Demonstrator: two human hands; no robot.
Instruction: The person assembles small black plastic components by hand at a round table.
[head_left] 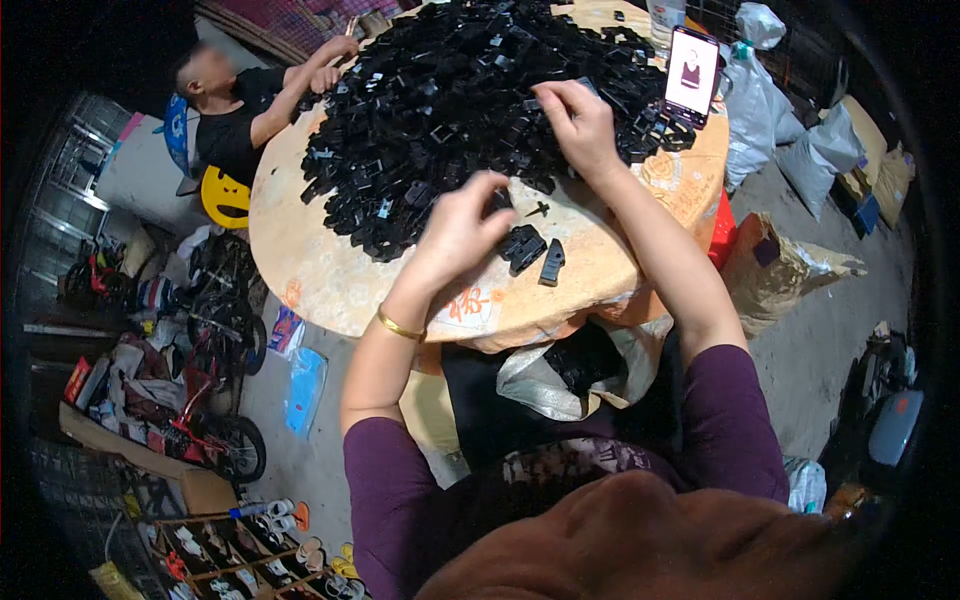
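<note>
A large heap of black plastic parts (450, 110) covers the far part of the round, orange-patterned table. My left hand (458, 228), with a gold-coloured bangle at the wrist, is over the heap's near edge. Its fingers are curled, and a dark part seems to sit between thumb and forefinger. Reaching further over the heap's right side is my right hand (582, 125), fingers bent inward with thumb close to forefinger; whatever they hold is not visible. On the bare tabletop near my left hand lie a black clip-like part (551, 262), a chunky black part (522, 248) and a small cross-shaped piece (539, 209).
A phone (691, 75) stands upright at the table's right edge. Below the near edge, a pale sack (540, 385) hangs around dark contents. Another person (228, 118) reaches to the heap from the left. White sacks (750, 110) stand at right; bicycles (200, 430) and shoes fill the left.
</note>
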